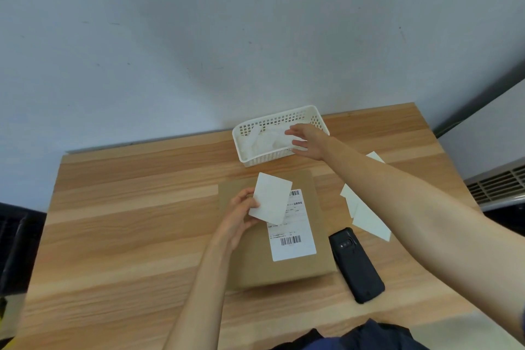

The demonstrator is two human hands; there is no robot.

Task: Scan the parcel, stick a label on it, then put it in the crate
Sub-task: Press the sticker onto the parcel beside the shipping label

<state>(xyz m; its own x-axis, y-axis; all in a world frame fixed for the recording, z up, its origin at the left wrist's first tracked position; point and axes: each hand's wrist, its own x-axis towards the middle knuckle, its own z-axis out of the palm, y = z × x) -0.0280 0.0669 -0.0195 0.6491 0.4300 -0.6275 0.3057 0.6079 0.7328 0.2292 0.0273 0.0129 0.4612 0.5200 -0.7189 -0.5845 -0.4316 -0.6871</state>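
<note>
Left hand (241, 214) pinches a blank white label (272, 198) by its corner, right over the parcel (250, 258). Right hand (308, 140) is spread open above the white basket (255, 160), holding nothing. The parcel lies flat mid-table, a thin cardboard mailer, probably light and stiff, so I'd grab its long edges. Scanner (356, 264) sits just beside it.

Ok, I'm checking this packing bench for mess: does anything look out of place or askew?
Slightly. Blank white sheets lie scattered at angles on the table, right of the parcel. The white basket holds crumpled white paper. The printed label sits a little crooked on the parcel.
</note>
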